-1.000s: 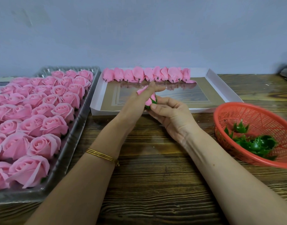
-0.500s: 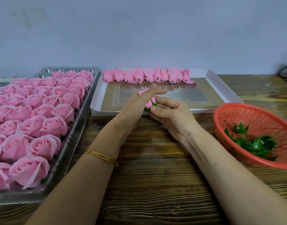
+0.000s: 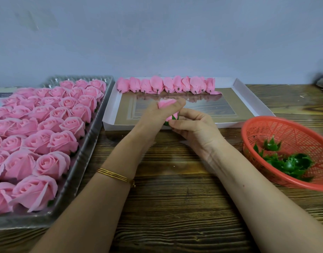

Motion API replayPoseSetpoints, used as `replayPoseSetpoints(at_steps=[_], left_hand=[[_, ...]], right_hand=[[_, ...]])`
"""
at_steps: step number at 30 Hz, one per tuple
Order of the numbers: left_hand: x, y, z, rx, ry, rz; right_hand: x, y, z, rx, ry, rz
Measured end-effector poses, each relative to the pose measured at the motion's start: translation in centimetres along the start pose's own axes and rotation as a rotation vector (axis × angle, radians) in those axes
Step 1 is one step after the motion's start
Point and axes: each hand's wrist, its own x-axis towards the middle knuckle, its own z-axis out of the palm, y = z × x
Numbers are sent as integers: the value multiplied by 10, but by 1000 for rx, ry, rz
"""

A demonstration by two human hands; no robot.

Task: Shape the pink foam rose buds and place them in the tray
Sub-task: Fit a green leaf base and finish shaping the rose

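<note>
Both hands on one bud: left hand wraps it, right hand pinches its green base, over the tray.

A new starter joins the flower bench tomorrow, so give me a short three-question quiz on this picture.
1. What lies in the red basket? A pink petals; B green leaf pieces; C wire stems.
2. True or false: the finished buds lie in a row along the far edge of the white tray.
3. Fill in: the left hand and right hand together hold one pink ___.
Key: 1 B; 2 true; 3 bud.
</note>
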Motion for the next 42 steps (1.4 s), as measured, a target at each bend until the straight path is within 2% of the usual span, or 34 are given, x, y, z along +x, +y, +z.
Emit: replayPoseSetpoints(at_steps=[3,8,14,19,34,42], left_hand=[[-2,4,2,-50,36,2],[-1,4,4,-86,94,-101],[1,2,13,-100,52,-119],[1,-2,18,-76,82,-88],[5,-11,16,-188,49,-48],[7,-17,14,-142,60,13]], right_hand=[[1,2,0,7,42,-37],[4,3,-1,-21,189,-89],[4,5,3,-64,266,-145],[0,5,6,-137,232,-159],[-9,-3,10,-148,168,-107],[-9,-3,7,-165,157,-55]])
